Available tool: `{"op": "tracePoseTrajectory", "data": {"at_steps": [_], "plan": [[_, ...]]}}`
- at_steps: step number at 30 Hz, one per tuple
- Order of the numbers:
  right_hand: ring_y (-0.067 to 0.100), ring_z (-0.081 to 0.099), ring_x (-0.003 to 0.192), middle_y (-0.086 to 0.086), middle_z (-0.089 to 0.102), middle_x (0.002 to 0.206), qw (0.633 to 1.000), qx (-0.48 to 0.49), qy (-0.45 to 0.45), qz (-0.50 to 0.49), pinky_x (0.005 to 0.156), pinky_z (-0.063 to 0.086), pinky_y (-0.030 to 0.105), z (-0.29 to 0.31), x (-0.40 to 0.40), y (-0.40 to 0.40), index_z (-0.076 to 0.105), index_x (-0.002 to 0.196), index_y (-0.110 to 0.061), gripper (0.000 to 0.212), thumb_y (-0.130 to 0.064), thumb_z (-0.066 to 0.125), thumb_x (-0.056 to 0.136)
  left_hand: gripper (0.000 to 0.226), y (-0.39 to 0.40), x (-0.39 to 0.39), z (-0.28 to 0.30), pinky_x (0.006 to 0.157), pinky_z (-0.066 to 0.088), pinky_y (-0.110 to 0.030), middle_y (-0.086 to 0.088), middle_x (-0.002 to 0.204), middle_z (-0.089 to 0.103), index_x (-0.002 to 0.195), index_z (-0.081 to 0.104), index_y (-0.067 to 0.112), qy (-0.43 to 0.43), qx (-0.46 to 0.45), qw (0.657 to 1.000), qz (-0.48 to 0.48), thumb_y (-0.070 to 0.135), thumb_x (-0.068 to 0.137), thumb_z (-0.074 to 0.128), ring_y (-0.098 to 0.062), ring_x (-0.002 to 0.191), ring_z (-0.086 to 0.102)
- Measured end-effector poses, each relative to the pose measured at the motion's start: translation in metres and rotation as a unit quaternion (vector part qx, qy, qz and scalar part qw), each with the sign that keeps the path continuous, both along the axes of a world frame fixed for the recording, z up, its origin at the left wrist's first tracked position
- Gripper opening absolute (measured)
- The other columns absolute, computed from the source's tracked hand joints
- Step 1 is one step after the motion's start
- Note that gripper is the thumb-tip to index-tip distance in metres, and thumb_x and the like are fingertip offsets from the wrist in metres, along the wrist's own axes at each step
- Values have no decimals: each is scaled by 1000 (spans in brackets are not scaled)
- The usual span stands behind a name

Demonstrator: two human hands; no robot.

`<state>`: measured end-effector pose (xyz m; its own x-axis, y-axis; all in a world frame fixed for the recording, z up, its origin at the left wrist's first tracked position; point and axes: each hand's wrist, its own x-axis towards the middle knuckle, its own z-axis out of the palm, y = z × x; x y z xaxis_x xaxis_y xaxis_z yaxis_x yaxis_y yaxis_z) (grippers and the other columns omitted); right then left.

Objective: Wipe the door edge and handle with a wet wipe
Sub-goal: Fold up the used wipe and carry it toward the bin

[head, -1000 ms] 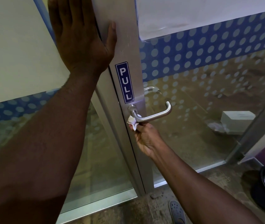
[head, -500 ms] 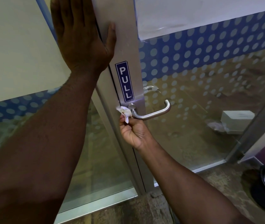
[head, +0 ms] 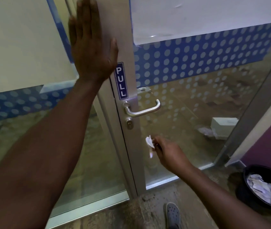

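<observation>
left hand (head: 93,47) flat on door (head: 123,38) | right hand (head: 169,154) pinches wipe (head: 149,142) below handle (head: 143,109) | risk: loose pinch drops wipe

The left hand (head: 91,52) loses its fingertips past the top edge and covers the door edge (head: 115,113) beneath it; the wet wipe (head: 150,142) is motion-blurred in the right hand (head: 169,154); the bin (head: 247,192) runs off the right side
</observation>
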<state>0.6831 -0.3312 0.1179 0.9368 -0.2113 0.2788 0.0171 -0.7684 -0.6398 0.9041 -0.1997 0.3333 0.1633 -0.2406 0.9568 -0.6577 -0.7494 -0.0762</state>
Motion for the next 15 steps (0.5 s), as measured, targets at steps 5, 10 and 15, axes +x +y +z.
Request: {"op": "tracePoseTrajectory", "data": {"at_steps": [5, 10, 15], "plan": [[26, 61, 77, 0, 65, 92, 996, -74, 6, -47, 61, 47, 37, -3, -47, -36, 45, 103, -26, 10, -22, 50, 94, 47, -34, -92, -97, 107, 44, -52, -25, 138, 56, 138, 50, -3, -24, 49, 967, -250, 25, 101, 51, -37, 132, 48], [13, 63, 75, -6, 63, 84, 991, -3, -27, -128, 69, 52, 38, -6, -86, -71, 51, 96, -21, 21, -13, 67, 85, 30, -82, -177, -185, 90, 52, -42, -6, 114, 71, 123, 68, 10, 315, 111, 863, -380, 18, 96, 58, -26, 104, 65], [12, 64, 79, -2, 65, 89, 965, 95, -34, -242, 74, 51, 20, -20, -123, -107, 57, 106, -14, 29, -6, 71, 81, 31, -134, -203, -233, 96, 52, -39, 3, 122, 70, 130, 66, 22, 538, 269, 703, -379, 27, 100, 62, -18, 113, 63]]}}
